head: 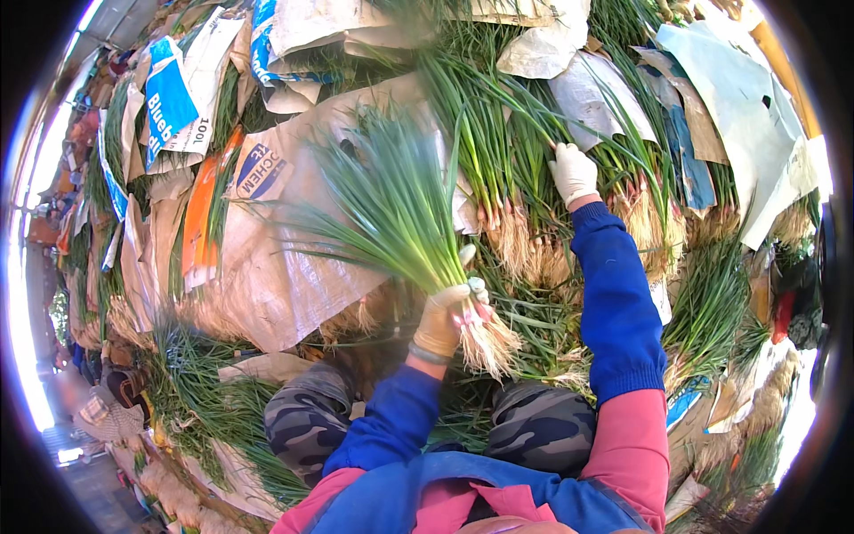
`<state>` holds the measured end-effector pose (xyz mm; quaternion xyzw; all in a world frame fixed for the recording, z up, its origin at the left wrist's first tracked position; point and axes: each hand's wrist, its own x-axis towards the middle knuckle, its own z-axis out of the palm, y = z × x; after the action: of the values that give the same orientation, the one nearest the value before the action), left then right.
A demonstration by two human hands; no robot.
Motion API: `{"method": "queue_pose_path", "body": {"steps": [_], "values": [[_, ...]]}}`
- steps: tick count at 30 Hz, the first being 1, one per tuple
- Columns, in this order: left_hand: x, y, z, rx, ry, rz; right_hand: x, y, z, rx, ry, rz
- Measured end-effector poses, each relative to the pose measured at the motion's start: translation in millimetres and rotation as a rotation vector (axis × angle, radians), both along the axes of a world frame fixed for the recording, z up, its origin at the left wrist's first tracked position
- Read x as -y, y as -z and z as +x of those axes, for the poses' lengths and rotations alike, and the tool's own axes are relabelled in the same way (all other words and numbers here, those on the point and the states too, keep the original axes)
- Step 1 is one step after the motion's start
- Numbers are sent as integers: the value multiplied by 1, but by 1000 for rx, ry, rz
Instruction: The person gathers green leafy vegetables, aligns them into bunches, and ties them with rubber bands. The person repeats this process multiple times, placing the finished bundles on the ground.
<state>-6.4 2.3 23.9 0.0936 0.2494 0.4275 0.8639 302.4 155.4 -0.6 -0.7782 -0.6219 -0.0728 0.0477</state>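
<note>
My left hand (450,310), in a pale glove, is closed around a bunch of green onions (400,233) just above its reddish bulbs. The leaves fan up and to the left; the roots hang to the lower right. Up and to the right, my gloved right hand (574,172) has its fingers closed on the base of a single green onion stalk (538,127), whose leaves run to the upper left. Below and left of that hand lie loose green onions (490,160) with pale roots. More green onions (644,207) lie to its right, partly under a sheet.
A large woven plastic sheet (300,267) covers onions left of centre. Cut sacks (170,100) and a pale sheet (740,113) lie over other rows. Loose leaves (200,387) spread at the lower left, where a person in a hat (110,417) sits. My knees are below the bunch.
</note>
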Motion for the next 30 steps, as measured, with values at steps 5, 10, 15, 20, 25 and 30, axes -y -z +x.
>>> {"method": "queue_pose_path", "body": {"steps": [5, 10, 15, 20, 25, 30], "values": [[-2, -1, -6, 35, 28, -38, 36, -30, -15, -298, -147, 291], [-4, -14, 10, 10, -2, -1, 145, -73, -97, -252, -408, 292], [-2, 8, 11, 49, 53, 46, 202, -53, -115, -263, -552, -92], [12, 12, 15, 70, 14, -6, 170, -25, -89, -1224, -173, -189], [20, -3, 24, -116, 61, -83, 146, -58, -136, -1656, 105, -325], [24, 6, 20, -179, 33, -107, 168, -55, -145, -1861, 163, -108]]}}
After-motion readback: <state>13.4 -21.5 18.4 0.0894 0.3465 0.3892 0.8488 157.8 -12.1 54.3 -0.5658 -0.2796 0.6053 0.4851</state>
